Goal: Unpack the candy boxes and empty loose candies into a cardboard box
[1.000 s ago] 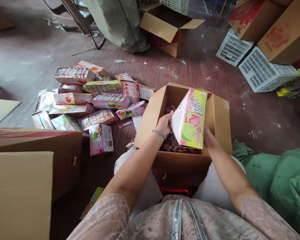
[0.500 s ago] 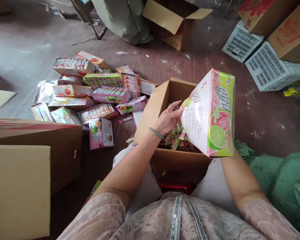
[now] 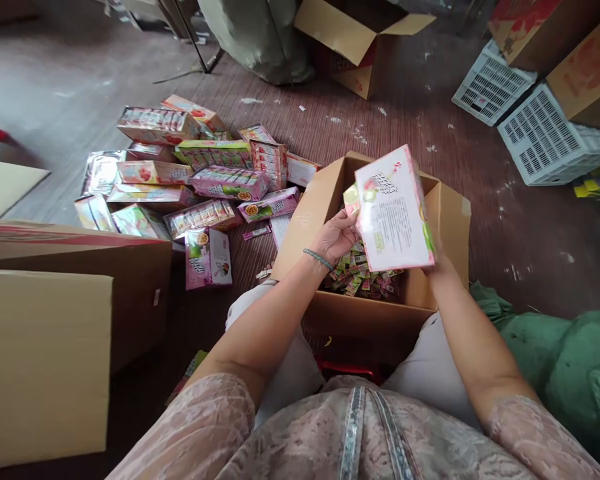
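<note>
A printed snack box (image 3: 393,213), with its white text side facing me and pink and green edges, is held above the open carton. My left hand (image 3: 339,237), with a beaded bracelet at the wrist, pinches the box's left edge near a green flap. At the box's lower right corner is my right hand (image 3: 437,263), gripping it from behind; its fingers are mostly hidden. Below, the open cardboard carton (image 3: 450,227) stands between my knees. Many small green and pink sachets (image 3: 363,277) lie inside it.
Left of the carton, a pile of packed snack boxes (image 3: 225,181) lies on the floor. Large cardboard boxes (image 3: 45,367) stand at the near left. Green sacks (image 3: 545,353) lie at the right. White crates (image 3: 540,140) and another open carton (image 3: 350,40) are farther back.
The snack box has moved left and lower and turned, so its white side now faces me instead of its green end. My right hand has come partly into view at its lower right.
</note>
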The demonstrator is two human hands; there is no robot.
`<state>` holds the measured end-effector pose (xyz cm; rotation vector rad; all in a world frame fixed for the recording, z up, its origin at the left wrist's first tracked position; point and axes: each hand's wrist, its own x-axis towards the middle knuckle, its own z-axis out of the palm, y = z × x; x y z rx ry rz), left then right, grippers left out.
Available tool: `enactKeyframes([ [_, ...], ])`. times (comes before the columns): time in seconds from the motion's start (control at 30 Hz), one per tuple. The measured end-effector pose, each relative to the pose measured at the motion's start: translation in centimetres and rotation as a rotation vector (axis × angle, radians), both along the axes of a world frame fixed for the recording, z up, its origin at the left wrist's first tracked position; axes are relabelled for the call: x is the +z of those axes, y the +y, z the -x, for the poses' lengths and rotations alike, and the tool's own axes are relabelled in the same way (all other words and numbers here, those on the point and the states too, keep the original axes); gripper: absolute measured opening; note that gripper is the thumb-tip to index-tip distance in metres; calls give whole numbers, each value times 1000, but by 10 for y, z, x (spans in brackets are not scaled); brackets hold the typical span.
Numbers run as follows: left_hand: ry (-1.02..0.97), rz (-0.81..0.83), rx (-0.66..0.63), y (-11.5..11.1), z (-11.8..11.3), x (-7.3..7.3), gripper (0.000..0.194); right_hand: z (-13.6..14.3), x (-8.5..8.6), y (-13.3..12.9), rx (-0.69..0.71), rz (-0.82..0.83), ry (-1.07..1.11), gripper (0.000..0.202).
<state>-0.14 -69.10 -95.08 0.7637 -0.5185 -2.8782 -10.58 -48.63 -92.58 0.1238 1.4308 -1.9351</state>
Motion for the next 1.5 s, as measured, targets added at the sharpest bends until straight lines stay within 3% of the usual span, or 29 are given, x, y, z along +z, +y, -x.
enactKeyframes([
  [0.1,-25,24,129,-7,1,-2,39,8,9,-2,69,-13,-92,54],
  [0.2,-50,67,147,-10,-1,-2,40,15,8,2,21,-56,-51,52],
  [0.47,18,240,10,-13,-12,14,17,24,-19,5,-8,-177,-107,36],
  [0.7,54,275,-102,-22,-19,16,10,26,-16,9,3,-201,-99,39],
  [0.87,60,351,-176,-27,-25,13,23,26,-10,10,-39,-197,-42,38],
  [0.97,5,457,-138,-27,-25,9,18,24,-5,8,-87,-173,-18,31],
  [1.17,-94,609,81,-27,-22,1,15,20,2,6,-108,-81,17,29],
  [1.37,-77,692,138,-26,-22,9,15,20,-2,10,-74,-141,-128,38],
  [1.5,-102,850,154,-27,-22,5,15,21,-3,11,-93,-137,-103,38],
])
